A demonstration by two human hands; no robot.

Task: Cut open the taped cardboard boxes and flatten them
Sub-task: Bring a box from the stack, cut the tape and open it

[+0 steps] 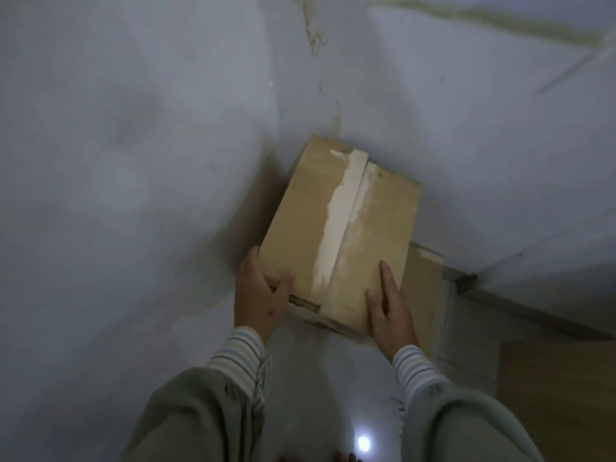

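A closed brown cardboard box (336,228) stands in a corner where two pale walls meet. A strip of whitish tape (340,215) runs along its top seam. My left hand (258,295) grips the box's near left corner, thumb on top and fingers round the side. Along the near right edge of the top, my right hand (388,311) lies with its fingers straight. Both arms wear striped cuffs under grey-green sleeves.
More flat cardboard (426,288) shows behind and below the box on the right. A tan panel (553,395) fills the lower right. The left wall (133,161) and right wall (500,145) close in tightly. A bright light spot (363,443) reflects off the grey floor.
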